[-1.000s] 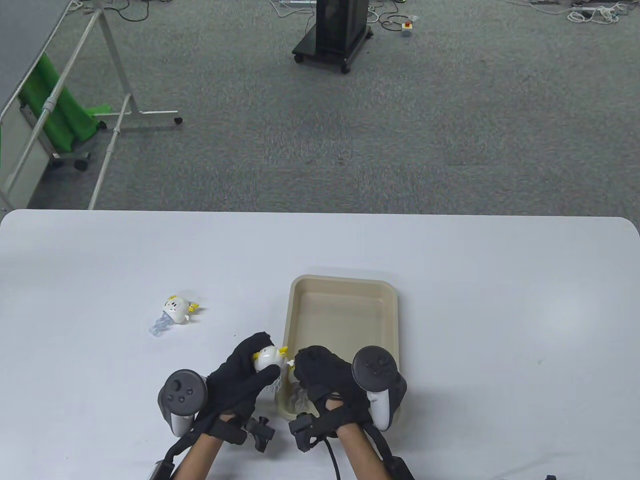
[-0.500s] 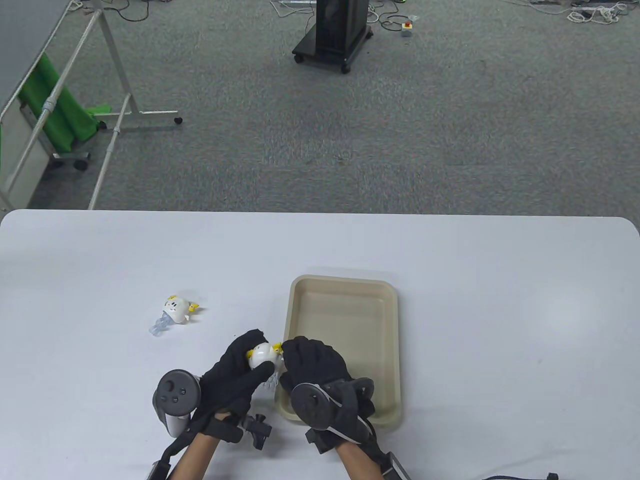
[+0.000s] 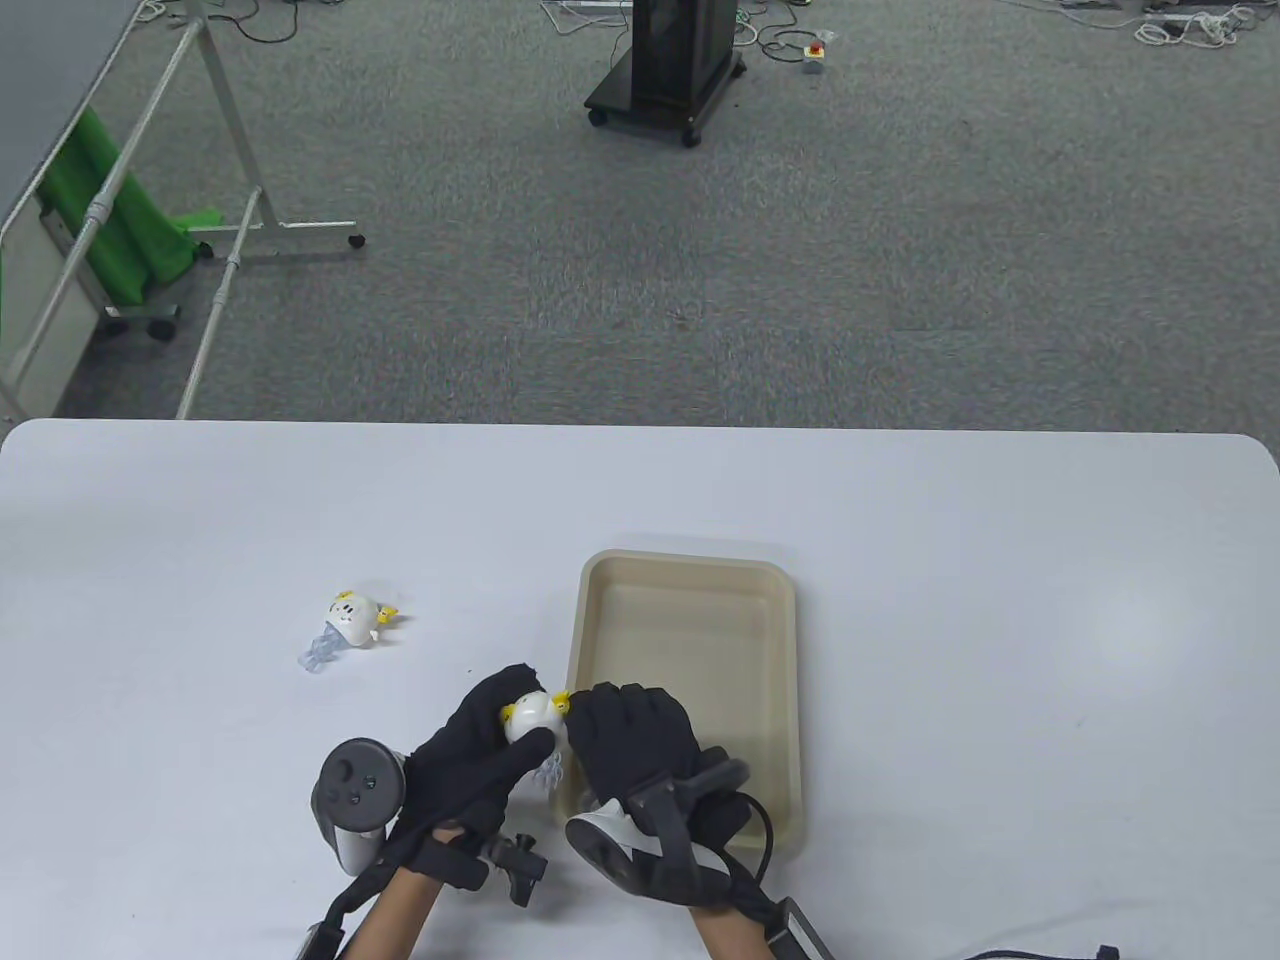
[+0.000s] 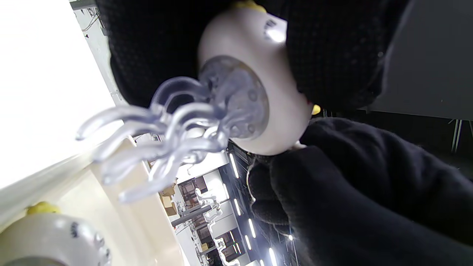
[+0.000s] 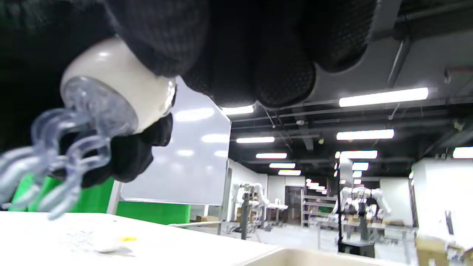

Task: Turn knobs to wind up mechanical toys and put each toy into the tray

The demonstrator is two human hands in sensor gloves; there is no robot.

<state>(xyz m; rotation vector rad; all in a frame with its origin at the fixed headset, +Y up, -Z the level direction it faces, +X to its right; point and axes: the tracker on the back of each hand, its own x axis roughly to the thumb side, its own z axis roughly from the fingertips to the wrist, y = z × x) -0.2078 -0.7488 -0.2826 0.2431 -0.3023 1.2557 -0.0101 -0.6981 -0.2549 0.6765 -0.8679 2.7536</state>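
A white jellyfish toy (image 3: 532, 718) with clear tentacles (image 4: 166, 129) is held above the table, just left of the beige tray (image 3: 690, 600). My left hand (image 3: 515, 708) grips its round body (image 4: 281, 111). My right hand (image 3: 588, 712) pinches the yellow knob (image 3: 564, 702) on the toy's right side, wrist rolled over. The right wrist view shows the toy (image 5: 118, 85) under my curled fingers (image 5: 258, 55). A second toy (image 3: 352, 618) lies on the table at the left. A third toy (image 4: 48, 236) sits in the tray's near corner, mostly hidden in the table view.
The white table (image 3: 1000, 650) stretches to the right of the tray. A tray rim (image 4: 122, 207) runs right under the held toy. Beyond the table's far edge are grey carpet, a black wheeled stand (image 3: 668, 70) and a white frame (image 3: 230, 150).
My right hand has rolled at the wrist while on the knob, swinging its tracker from the right side down toward me. The left hand and the toy have barely moved.
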